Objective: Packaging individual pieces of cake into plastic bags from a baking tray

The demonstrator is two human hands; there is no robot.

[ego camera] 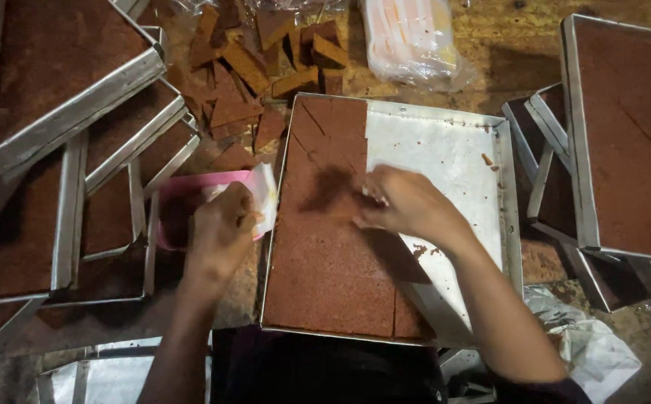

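Head view: right hand (404, 202) pinching crumbly brown slab (325, 262); left hand (220, 228) gripping pink plastic box (190, 187).

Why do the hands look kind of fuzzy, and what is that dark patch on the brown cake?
In the head view, the left hand and right hand are softened by motion blur, so their fingers are hard to tell apart. The dark patch on the brown slab is a shadow beside the right hand. The bare part of the metal tray shines pale under the light.
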